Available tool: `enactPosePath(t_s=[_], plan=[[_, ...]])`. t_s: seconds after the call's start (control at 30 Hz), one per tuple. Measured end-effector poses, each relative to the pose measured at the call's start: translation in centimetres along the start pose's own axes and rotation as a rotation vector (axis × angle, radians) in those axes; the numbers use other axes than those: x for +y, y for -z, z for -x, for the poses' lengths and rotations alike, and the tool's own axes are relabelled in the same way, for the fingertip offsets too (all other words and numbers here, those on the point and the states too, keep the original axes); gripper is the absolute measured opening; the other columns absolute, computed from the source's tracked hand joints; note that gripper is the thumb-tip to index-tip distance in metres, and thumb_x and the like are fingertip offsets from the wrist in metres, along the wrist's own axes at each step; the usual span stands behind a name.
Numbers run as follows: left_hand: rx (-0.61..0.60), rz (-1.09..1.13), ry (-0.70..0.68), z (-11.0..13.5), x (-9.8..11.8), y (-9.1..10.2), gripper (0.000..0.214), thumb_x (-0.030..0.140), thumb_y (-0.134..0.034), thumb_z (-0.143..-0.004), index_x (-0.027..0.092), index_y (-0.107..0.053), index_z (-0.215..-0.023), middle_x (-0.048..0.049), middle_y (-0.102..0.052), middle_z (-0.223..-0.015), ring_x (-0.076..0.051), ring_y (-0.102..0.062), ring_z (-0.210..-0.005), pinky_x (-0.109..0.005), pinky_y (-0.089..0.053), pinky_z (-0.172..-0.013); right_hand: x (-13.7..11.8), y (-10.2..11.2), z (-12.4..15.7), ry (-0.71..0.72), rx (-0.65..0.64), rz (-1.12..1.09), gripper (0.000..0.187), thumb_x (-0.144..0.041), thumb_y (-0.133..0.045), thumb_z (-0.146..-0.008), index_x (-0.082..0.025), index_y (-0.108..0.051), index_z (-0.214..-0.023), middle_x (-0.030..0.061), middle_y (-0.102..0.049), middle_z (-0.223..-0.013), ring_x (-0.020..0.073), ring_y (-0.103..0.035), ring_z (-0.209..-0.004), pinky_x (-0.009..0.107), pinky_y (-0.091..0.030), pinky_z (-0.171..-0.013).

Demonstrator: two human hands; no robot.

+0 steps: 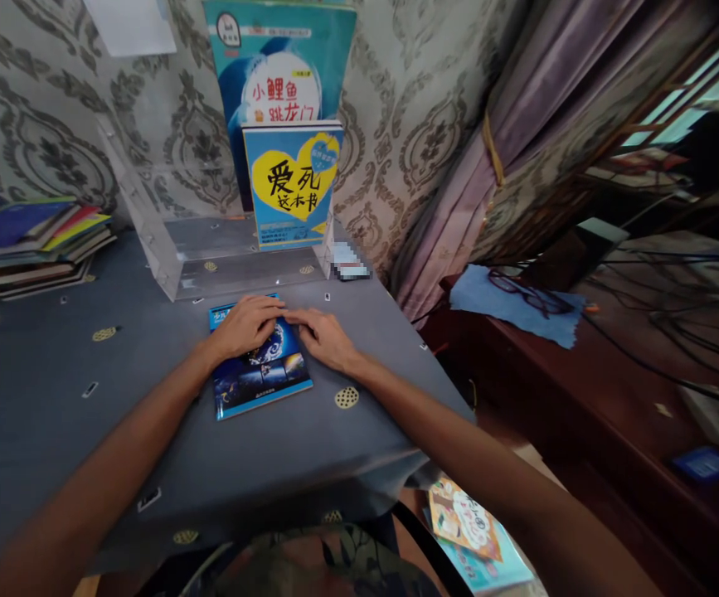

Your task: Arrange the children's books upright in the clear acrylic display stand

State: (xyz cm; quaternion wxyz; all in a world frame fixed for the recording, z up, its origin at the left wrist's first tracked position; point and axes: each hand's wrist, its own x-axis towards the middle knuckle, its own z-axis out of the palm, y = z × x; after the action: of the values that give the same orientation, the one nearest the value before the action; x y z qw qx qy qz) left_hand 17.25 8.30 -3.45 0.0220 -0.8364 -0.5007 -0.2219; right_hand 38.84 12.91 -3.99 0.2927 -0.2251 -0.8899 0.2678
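A blue book (265, 383) with space pictures on its cover lies closed on the grey patterned tablecloth (166, 348). My left hand (247, 323) rests flat across the upper part of the cover, fingers stretched to the right. At the book's upper right edge is my right hand (327, 336), its index finger reaching toward the left fingertips and its other fingers partly hidden. Beyond both hands stands a clear acrylic rack (240, 274). Two books are upright at its right end: a blue one with a yellow heart (290, 186) in front of a taller teal one (284, 50).
A stack of books (41, 236) sits at the table's left. Right of the table, a dark red wooden surface (583, 373) holds a blue cloth (521, 303), glasses (530, 290) and cables. More books (471, 531) lie low at the right. A purple curtain (459, 182) hangs behind.
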Motion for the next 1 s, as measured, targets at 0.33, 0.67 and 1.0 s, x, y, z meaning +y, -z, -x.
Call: enactPosePath(t_s=[0.33,0.67,1.0], plan=[[-0.067,0.048,-0.053,0.2,-0.2,0.6,0.047,0.009,-0.050,-0.083,0.032,-0.071,-0.119,-0.0007,-0.069,-0.129,-0.022,-0.063,-0.121,-0.050,-0.047,-0.106,-0.7,0.1,1.1,0.044,-0.003,0.031,0.045,-0.001,-0.046,-0.086,-0.019,-0.067,-0.122,0.0064,-0.075,-0.109,0.0204,-0.067,-0.101,0.037,-0.054,-0.093],[-0.031,0.101,-0.027,0.3,-0.5,0.0,0.041,0.009,-0.050,-0.084,0.028,-0.074,-0.112,-0.0019,-0.071,-0.126,-0.021,-0.065,-0.119,-0.049,-0.048,-0.105,-1.7,0.1,2.9,0.059,0.014,-0.025,0.040,-0.004,-0.045,-0.088,-0.018,-0.069,-0.116,0.0076,-0.074,-0.106,0.0197,-0.068,-0.097,0.037,-0.054,-0.090],[-0.027,0.131,-0.036,0.2,-0.5,0.0,0.040,0.010,-0.050,-0.084,0.024,-0.075,-0.112,-0.0049,-0.072,-0.124,-0.023,-0.065,-0.118,-0.049,-0.048,-0.106,-4.1,1.3,6.4,0.079,-0.010,-0.118,0.039,-0.005,-0.045,-0.090,-0.020,-0.068,-0.118,0.0055,-0.074,-0.099,0.0173,-0.066,-0.091,0.033,-0.055,-0.083]])
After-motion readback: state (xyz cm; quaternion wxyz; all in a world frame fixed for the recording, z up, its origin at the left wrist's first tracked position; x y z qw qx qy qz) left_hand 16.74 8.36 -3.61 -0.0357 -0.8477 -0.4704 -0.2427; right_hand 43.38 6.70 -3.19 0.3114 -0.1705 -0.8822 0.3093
